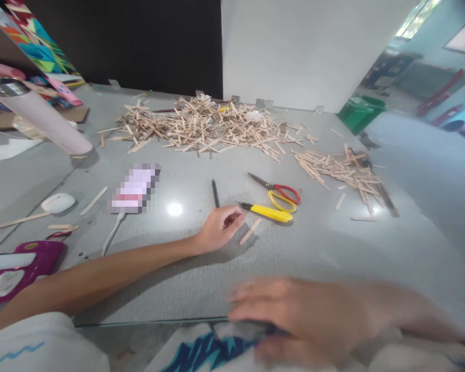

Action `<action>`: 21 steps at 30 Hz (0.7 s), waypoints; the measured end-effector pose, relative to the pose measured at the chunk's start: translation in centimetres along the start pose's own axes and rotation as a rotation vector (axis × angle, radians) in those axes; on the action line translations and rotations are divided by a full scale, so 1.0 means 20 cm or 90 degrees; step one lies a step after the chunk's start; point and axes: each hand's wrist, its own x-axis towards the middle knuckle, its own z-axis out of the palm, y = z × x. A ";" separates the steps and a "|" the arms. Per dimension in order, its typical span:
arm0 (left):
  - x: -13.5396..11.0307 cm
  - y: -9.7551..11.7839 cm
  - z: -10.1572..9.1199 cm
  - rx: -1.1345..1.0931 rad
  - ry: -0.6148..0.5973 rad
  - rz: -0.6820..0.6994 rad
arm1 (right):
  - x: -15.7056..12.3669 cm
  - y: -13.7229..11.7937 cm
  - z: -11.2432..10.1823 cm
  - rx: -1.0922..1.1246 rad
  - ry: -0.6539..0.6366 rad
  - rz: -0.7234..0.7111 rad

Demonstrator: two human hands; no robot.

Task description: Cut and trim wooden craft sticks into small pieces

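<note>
My left hand (219, 227) rests on the grey table (318, 248), fingers curled loosely, beside a single wooden stick (250, 231) and just left of a yellow utility knife (268, 212). A black pen (215, 193) lies just beyond its knuckles. Nothing shows inside the curled fingers. My right hand (294, 315) is near the table's front edge, smeared by motion, fingers stretched toward the left. Red-and-yellow scissors (279, 192) lie behind the knife.
A big heap of wooden sticks (205, 126) lies at the back, a smaller pile (343, 170) to the right. A phone (135, 188) with a white cable, a white mouse (58, 202), a pink tube (42, 119), a purple object (23, 268) and a green bin (360, 112) surround.
</note>
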 end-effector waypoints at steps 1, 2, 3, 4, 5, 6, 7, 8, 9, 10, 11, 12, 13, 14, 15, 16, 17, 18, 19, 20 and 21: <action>0.00 0.00 0.00 0.026 0.003 0.013 | 0.10 0.05 -0.09 -0.049 0.046 -0.022; 0.00 0.00 0.00 0.046 0.008 0.024 | 0.18 0.10 -0.17 -0.097 0.096 -0.040; 0.00 0.00 0.01 0.058 0.010 0.032 | 0.23 0.14 -0.24 -0.132 0.148 -0.046; 0.00 -0.01 0.02 0.064 0.007 0.038 | 0.25 0.17 -0.29 -0.160 0.204 -0.006; 0.00 -0.02 0.02 0.069 0.000 0.045 | 0.26 0.20 -0.33 -0.186 0.273 0.037; 0.00 -0.02 0.03 0.082 -0.011 0.054 | 0.25 0.22 -0.36 -0.213 0.325 0.077; -0.01 -0.03 0.04 0.103 -0.026 0.065 | 0.24 0.24 -0.39 -0.245 0.369 0.108; -0.01 -0.04 0.05 0.133 -0.044 0.077 | 0.23 0.26 -0.41 -0.277 0.400 0.122; -0.01 -0.05 0.05 0.167 -0.064 0.088 | 0.22 0.28 -0.43 -0.307 0.401 0.128; -0.01 -0.05 0.05 0.202 -0.085 0.098 | 0.22 0.30 -0.45 -0.333 0.389 0.137; -0.01 -0.06 0.05 0.232 -0.104 0.106 | 0.23 0.32 -0.47 -0.352 0.367 0.144; -0.01 -0.06 0.04 0.253 -0.119 0.109 | 0.25 0.34 -0.48 -0.362 0.340 0.153; -0.01 -0.06 0.04 0.265 -0.131 0.113 | 0.27 0.36 -0.48 -0.366 0.317 0.163; -0.01 -0.05 0.03 0.272 -0.138 0.115 | 0.28 0.37 -0.48 -0.365 0.297 0.168; -0.02 -0.05 0.02 0.278 -0.142 0.114 | 0.30 0.39 -0.48 -0.361 0.282 0.170; -0.02 -0.05 0.02 0.285 -0.146 0.112 | 0.31 0.40 -0.47 -0.356 0.272 0.169; -0.02 -0.05 0.02 0.291 -0.151 0.108 | 0.31 0.42 -0.46 -0.352 0.264 0.166; -0.02 -0.04 0.01 0.294 -0.156 0.102 | 0.32 0.42 -0.45 -0.348 0.259 0.160; -0.03 -0.04 0.01 0.293 -0.159 0.096 | 0.32 0.43 -0.44 -0.342 0.257 0.154; -0.03 -0.04 0.00 0.292 -0.161 0.091 | 0.32 0.43 -0.44 -0.336 0.256 0.150; -0.03 -0.04 0.00 0.281 -0.161 0.088 | 0.32 0.44 -0.44 -0.327 0.257 0.148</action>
